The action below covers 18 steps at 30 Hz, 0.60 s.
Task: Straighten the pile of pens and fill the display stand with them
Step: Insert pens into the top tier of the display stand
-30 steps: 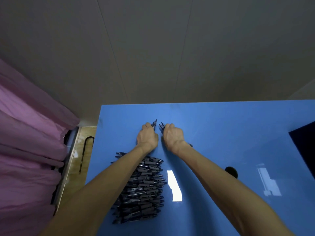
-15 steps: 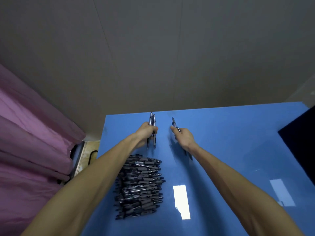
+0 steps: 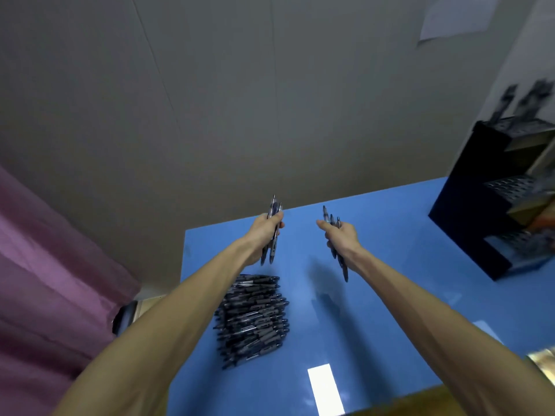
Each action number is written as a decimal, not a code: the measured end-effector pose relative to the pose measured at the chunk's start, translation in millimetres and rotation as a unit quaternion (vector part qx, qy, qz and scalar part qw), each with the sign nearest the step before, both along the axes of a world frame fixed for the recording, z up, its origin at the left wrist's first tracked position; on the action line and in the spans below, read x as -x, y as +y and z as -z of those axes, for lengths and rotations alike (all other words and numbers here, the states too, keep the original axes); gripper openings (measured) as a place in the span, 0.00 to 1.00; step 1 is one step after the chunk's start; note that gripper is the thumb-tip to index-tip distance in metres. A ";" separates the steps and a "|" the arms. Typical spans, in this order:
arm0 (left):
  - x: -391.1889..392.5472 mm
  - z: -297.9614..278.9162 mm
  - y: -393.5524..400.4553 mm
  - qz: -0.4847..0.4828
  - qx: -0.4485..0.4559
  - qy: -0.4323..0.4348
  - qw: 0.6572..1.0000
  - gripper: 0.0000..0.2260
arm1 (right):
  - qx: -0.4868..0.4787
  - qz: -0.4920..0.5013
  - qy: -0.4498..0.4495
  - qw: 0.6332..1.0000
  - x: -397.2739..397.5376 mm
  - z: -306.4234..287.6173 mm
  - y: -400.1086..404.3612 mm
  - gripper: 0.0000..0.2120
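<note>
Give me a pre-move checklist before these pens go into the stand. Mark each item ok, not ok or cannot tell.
1. Left hand grips its left bundle of pens: ok.
2. Right hand grips its right bundle of pens: ok.
3. Pens in each bundle lie parallel: ok on the left; on the right the tips fan apart: not ok.
4. Display stand in view, at the table's far right: ok.
5. Free holes in the stand's tiers: cannot tell, blurred.
6. Pile of pens stays stacked on the blue table: ok.

Pink curtain point(image 3: 54, 265) hangs left of blue table point(image 3: 390, 295).
</note>
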<state>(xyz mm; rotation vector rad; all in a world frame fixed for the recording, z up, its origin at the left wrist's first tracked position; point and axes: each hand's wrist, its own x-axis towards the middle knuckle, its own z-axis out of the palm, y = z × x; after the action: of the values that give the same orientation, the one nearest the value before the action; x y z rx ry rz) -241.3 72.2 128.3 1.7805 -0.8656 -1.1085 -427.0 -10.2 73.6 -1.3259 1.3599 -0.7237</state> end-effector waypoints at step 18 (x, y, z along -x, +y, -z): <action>253.4 -78.9 18.7 0.056 0.147 0.027 0.987 0.04 | 0.090 0.177 0.008 0.980 279.5 -107.6 100.3 0.18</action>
<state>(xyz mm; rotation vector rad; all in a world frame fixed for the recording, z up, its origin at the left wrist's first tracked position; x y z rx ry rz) -494.6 90.9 207.2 1.4683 -1.0481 -1.0357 -706.5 90.1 181.2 -1.2414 1.5937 -1.1018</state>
